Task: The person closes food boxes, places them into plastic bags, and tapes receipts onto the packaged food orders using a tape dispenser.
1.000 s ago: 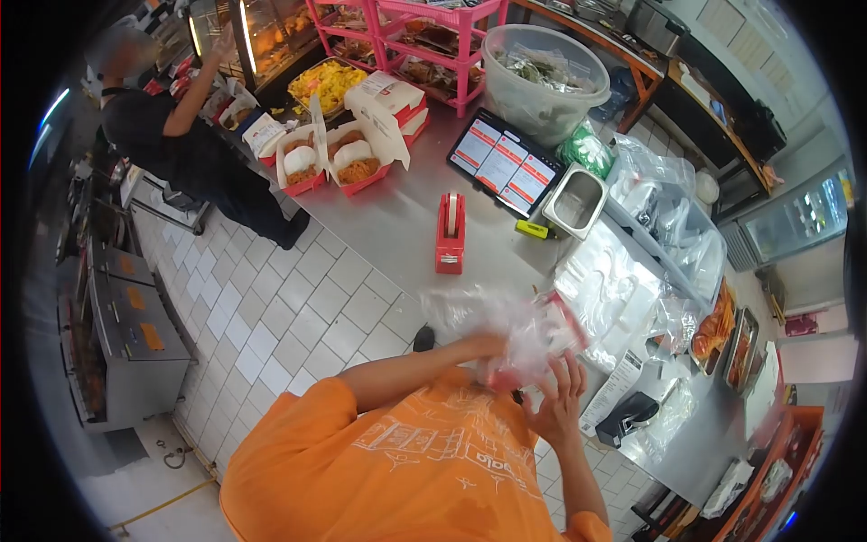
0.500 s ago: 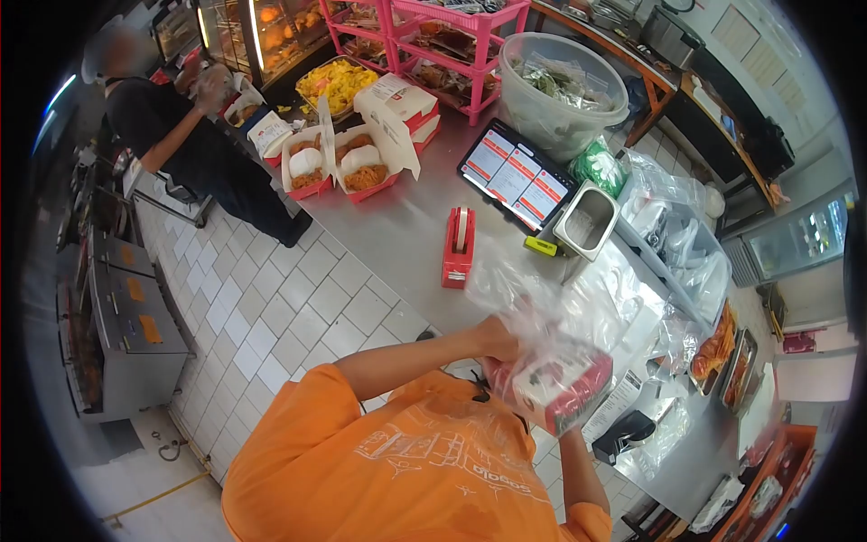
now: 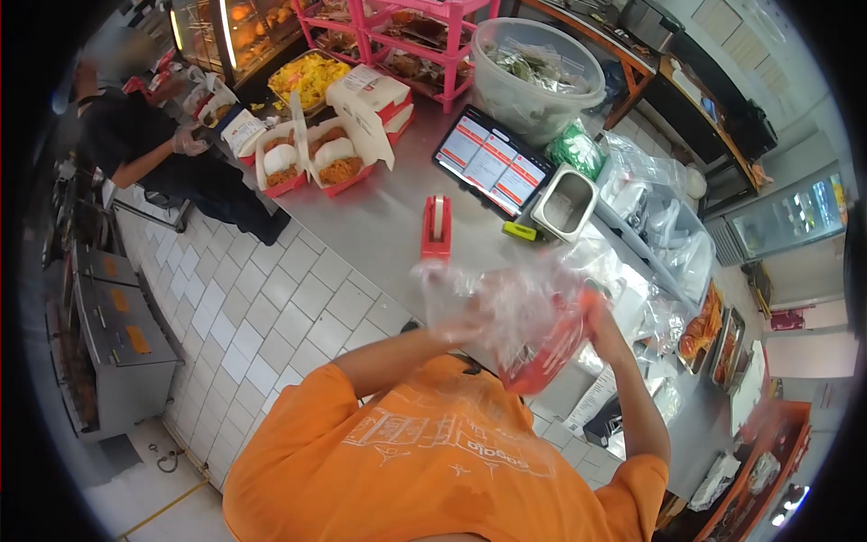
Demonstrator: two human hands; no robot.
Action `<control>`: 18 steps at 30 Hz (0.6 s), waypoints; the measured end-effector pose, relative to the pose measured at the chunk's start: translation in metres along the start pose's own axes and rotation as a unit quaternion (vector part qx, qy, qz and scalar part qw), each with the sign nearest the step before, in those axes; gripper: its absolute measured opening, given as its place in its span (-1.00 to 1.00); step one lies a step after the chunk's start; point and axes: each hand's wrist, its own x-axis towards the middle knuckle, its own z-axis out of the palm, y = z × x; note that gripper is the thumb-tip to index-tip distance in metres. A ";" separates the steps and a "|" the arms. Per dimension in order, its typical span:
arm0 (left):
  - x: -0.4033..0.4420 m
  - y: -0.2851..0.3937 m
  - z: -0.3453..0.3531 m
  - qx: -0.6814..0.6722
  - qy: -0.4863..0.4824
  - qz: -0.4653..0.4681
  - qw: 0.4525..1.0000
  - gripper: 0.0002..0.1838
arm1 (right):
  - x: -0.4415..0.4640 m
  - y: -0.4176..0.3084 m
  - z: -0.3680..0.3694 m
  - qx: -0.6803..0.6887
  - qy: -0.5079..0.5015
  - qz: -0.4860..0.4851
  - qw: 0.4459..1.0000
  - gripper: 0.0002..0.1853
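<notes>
In front of my orange shirt, a red and white food box (image 3: 546, 350) is tilted inside a clear plastic bag (image 3: 506, 287). My left hand (image 3: 471, 323) is closed on the bag at its left side, partly covered by the crumpled film and blurred. Gripping the upper right edge of the bagged box is my right hand (image 3: 594, 312). Just beyond the bag stands a red tape dispenser (image 3: 436, 228) on the steel counter (image 3: 375, 230).
Open boxes of fried chicken and rice (image 3: 336, 163) sit at the far left of the counter. Beyond the dispenser are a tablet (image 3: 493, 163), a metal container (image 3: 566, 203) and a tub of plastic bags (image 3: 668, 237). A co-worker (image 3: 167, 154) stands at the far left.
My right hand has come up from beneath the box to its upper right edge. The box has turned and tilted, its red side now showing. The whole view has shifted slightly.
</notes>
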 end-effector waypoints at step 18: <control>-0.038 -0.032 0.023 -0.127 -0.216 -0.008 0.968 -0.81 | 0.266 0.016 -0.049 -0.593 0.254 0.084 0.760 -0.78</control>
